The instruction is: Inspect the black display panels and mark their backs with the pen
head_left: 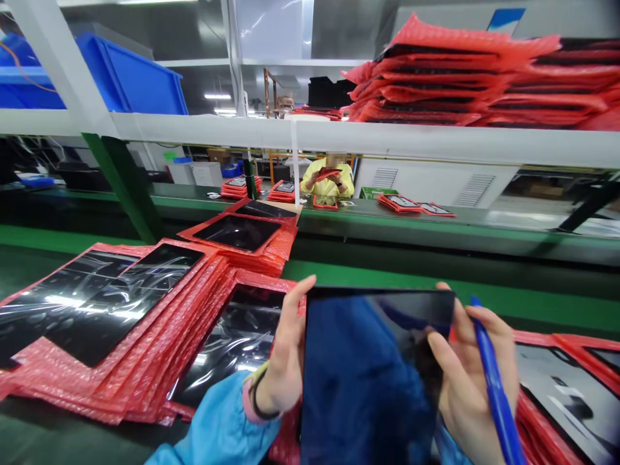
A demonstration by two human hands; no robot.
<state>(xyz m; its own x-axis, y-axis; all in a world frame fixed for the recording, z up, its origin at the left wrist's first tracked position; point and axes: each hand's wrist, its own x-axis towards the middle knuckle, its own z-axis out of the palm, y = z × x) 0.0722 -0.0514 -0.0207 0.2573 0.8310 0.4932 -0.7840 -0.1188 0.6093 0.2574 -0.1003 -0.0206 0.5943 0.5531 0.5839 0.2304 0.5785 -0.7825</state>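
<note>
A dark, glossy display panel (363, 381) is held upright in front of me, its face reflecting blue. My left hand (285, 349) grips its left edge, with the fingers partly behind it. On the opposite side my right hand (469, 368) pinches the upper right edge, thumb on the front. A blue pen (494, 387) is also tucked between the fingers of that hand. Just left of my left hand lies another black panel (237, 342) on red bubble wrap. Beside my right hand, grey-backed panels (562, 387) rest on red wrap.
Stacked panels in red bubble wrap (159, 342) cover the left of the bench, with another pile (242, 232) behind. An overhead shelf (339, 132) carries more red-wrapped stacks (465, 77) and a blue bin (130, 77). Across the line, a person in yellow (329, 181) handles a red-wrapped item.
</note>
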